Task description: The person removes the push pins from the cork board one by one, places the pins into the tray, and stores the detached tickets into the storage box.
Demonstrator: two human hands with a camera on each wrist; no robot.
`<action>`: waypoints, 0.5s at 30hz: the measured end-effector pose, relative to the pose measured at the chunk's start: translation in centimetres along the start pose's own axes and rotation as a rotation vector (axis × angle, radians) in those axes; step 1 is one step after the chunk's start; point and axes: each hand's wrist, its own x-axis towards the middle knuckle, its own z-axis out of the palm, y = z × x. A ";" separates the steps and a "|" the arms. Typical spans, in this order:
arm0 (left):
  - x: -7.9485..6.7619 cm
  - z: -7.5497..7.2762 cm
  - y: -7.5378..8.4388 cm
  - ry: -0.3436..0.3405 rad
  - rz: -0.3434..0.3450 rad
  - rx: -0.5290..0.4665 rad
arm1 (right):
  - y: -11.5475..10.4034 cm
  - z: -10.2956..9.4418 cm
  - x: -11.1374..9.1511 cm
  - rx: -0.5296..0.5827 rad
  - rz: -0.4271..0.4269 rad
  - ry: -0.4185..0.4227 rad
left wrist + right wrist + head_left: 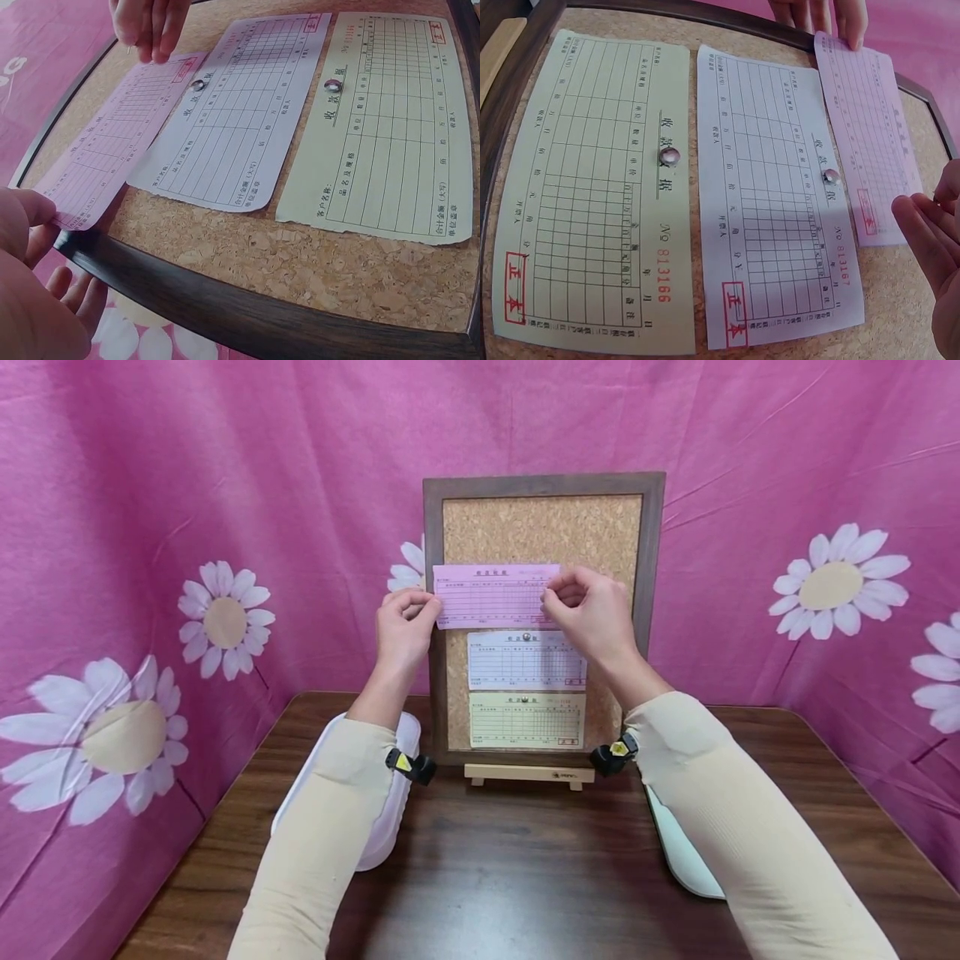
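Note:
A pink receipt slip (480, 597) lies across the corkboard (540, 531), its left end overlapping the wooden frame. My left hand (401, 627) pinches that end between thumb and fingers. At the slip's right end is my right hand (600, 618), thumb and fingertips together; a thin metal point shows there in the left wrist view, seemingly a thumbtack, its head hidden. Below, a pale white-lilac receipt (772, 195) and a yellow-green receipt (592, 187) are each fixed by a round silver thumbtack (669, 156) near the top middle.
The board leans on a small wooden easel (528, 773) on a dark wood table (480, 877). A white plastic tray (386, 827) stands left, partly under my left sleeve. A pale green tray or board (686, 856) lies right, under my right forearm. Pink flowered cloth (360, 460) hangs behind.

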 end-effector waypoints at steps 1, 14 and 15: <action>0.0 -0.1 0.0 0.005 -0.003 -0.003 | 0.1 0.0 0.0 0.005 -0.008 -0.002; 0.1 -0.7 -0.2 0.041 -0.002 -0.008 | 0.8 -1.4 0.0 0.105 -0.020 0.026; 0.1 -0.7 -0.2 0.044 -0.002 -0.003 | 0.8 -1.5 0.0 0.113 -0.018 0.023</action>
